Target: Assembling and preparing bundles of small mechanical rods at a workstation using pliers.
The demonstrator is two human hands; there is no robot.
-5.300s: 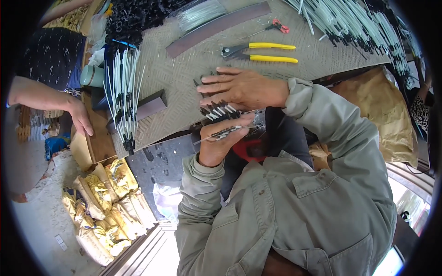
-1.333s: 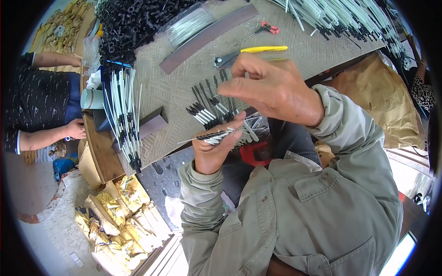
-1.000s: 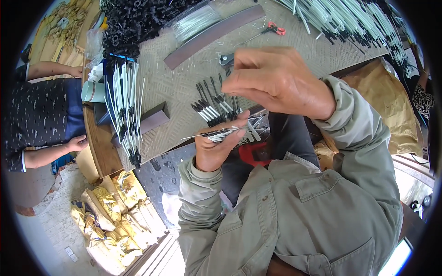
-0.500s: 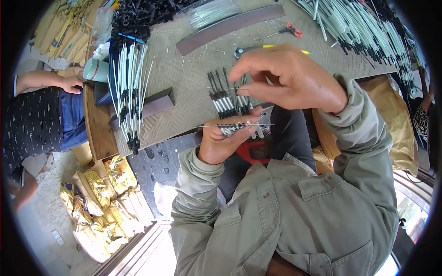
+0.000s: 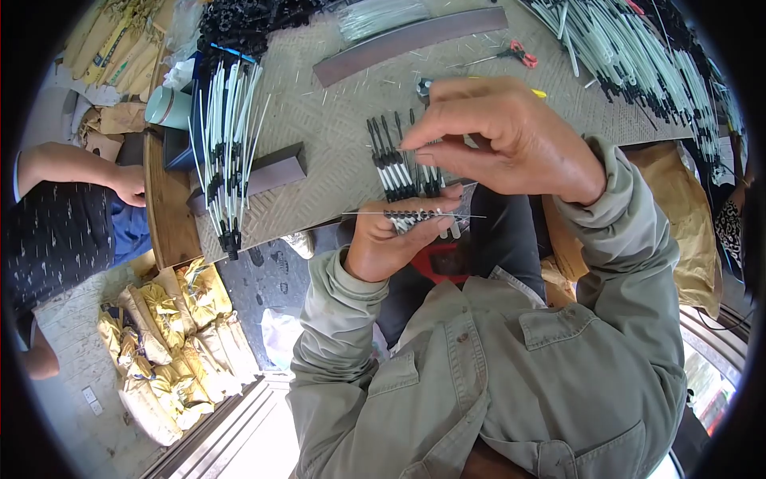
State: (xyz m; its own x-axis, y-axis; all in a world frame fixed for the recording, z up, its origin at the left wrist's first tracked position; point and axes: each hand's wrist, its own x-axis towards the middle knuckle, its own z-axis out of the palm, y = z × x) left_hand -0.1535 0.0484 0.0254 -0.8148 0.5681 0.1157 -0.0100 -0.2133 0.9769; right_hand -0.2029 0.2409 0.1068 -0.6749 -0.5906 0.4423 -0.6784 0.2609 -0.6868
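My left hand (image 5: pixel 375 251) is closed round a row of slim black-and-white rods (image 5: pixel 393 174), whose black ends point away from me. A thin straight wire (image 5: pixel 471 216) runs crosswise along the row at my left thumb and sticks out on both sides. Over the right part of the row is my right hand (image 5: pixel 511 140), its thumb and index fingertip brought close together in a pinch by the black tips. Whatever is between those fingertips is too small to make out.
White-and-black rods (image 5: pixel 230 144) lean on a dark bar at the table's left; more rods (image 5: pixel 614 64) pile up far right. Red-handled scissors (image 5: pixel 520 54), a long brown bar (image 5: pixel 411 46) and a green cup (image 5: pixel 167 108) are on the table. A person's arm (image 5: pixel 76 172) is at left.
My right thumb and index fingertip have drawn closer together at the black tips. My left hand keeps its hold on the rods. The whole view has shifted slightly.
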